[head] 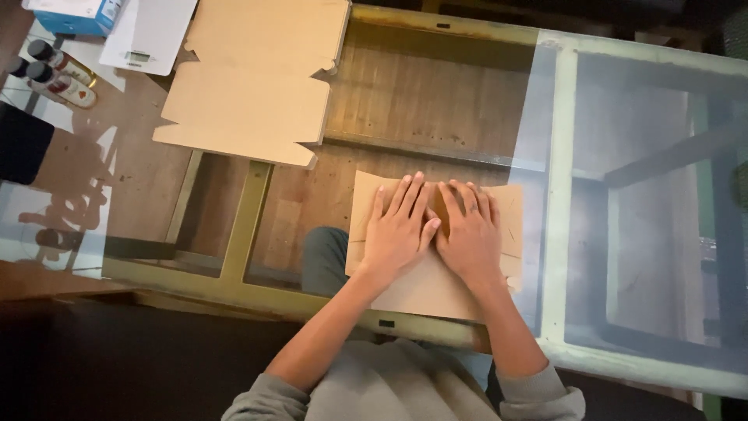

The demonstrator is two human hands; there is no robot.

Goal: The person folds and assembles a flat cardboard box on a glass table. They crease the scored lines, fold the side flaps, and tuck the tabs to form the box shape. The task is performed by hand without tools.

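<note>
2 hands, left hand (399,232) and right hand (470,234), flat, fingers spread, gripping nothing, press 1 cardboard sheet (425,292); 1 unfolded box blank (253,78) beyond it on the bench (499,101).

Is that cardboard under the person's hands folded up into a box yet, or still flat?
Flat: the cardboard sheet lies on the glass table, both hands pressing it down.

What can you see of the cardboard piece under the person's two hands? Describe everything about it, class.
The cardboard piece is a flat, light brown sheet with a matt look, lying on the glass table top near the person's edge. Cut slits and flaps show along its left and right sides. The left hand and right hand press palm-down on its upper half, side by side, fingers spread. A larger unfolded cardboard blank lies apart from it, farther away to the left.
</note>
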